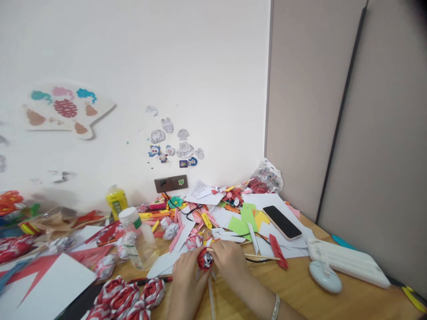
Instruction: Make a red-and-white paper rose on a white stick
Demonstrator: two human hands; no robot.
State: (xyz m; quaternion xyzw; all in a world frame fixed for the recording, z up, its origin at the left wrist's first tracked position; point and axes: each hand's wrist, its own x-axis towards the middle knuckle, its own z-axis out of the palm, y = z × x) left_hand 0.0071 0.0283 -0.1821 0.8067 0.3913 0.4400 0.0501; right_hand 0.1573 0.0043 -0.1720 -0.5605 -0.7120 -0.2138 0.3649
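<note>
Near the bottom middle, my left hand (188, 278) is closed round a small red and white rolled paper rose (204, 259). My right hand (230, 262) is closed on a thin wooden stick (262, 257), whose near end reaches the rose and whose other end points right, over a folded red paper strip (278, 253). A narrow pale strip (211, 295) hangs below the rose between the hands. Several red and white paper roses (125, 298) lie together left of my left hand.
On the wooden table (287, 293) are a phone (282, 222), a white lamp-like device (350, 262), a clear plastic jar (140, 244), a yellow bottle (116, 201), paper scraps (247, 218) and white sheets (53, 284). A white wall stands behind, a grey panel at right.
</note>
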